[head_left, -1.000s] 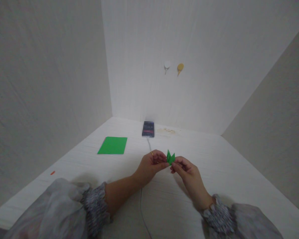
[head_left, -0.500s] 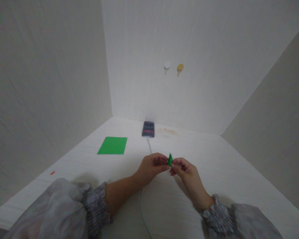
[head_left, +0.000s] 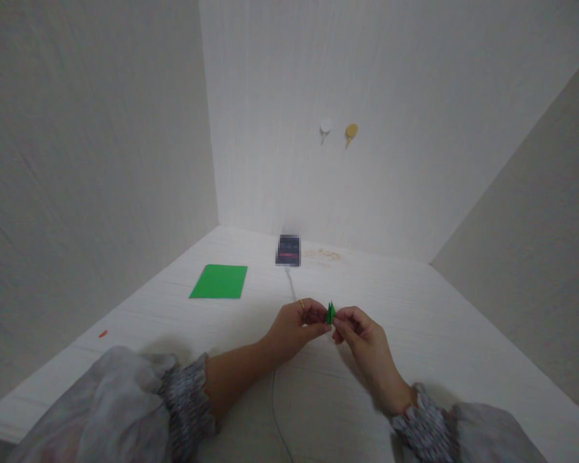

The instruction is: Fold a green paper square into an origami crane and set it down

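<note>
A small folded green paper (head_left: 330, 314) is held upright between my two hands, above the white table. My left hand (head_left: 296, 328) pinches its left side between thumb and fingers; a gold ring shows on one finger. On the other side, the thumb and fingertips of my right hand (head_left: 361, 332) grip its right edge. Two pointed tips stand up at the top of the folded paper. A flat green square sheet (head_left: 219, 281) lies on the table to the left, beyond my left forearm.
A dark, pixelated device (head_left: 288, 251) stands near the back wall, with a pale cable (head_left: 276, 411) running forward under my left arm. A small red piece (head_left: 103, 334) lies far left. White and yellow hooks (head_left: 351, 131) hang on the back wall. Walls enclose the table's sides.
Both hands have shifted very slightly right and down with the folded paper. The paper has turned a little, and its tips now show as two separate points.
</note>
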Demonstrator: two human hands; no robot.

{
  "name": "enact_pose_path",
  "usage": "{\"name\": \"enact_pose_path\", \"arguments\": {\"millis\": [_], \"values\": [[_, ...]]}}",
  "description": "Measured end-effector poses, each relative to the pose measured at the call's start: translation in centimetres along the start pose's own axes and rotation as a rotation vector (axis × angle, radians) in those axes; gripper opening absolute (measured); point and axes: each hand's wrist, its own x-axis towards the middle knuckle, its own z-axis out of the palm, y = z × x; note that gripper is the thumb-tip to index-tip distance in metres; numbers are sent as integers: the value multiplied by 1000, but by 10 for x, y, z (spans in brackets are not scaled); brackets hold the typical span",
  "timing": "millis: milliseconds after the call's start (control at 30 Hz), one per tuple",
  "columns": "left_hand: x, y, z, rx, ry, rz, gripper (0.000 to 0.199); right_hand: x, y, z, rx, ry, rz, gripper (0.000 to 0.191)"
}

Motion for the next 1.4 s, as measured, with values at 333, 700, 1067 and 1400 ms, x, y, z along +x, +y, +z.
{"name": "enact_pose_path", "arguments": {"millis": [333, 700, 1067, 1400], "values": [[-1, 1, -1, -20, -42, 3, 25, -1, 0, 1, 100, -71, 9, 18], [-1, 7, 3, -197, -51, 3, 27, -3, -7, 2, 194, -114, 28, 22], [-1, 13, 6, -323, -76, 7, 25, -4, -5, -1, 300, -151, -37, 10], [-2, 18, 5, -302, -21, -48, 21, -2, -3, -2, 260, -127, -76, 21]]}}
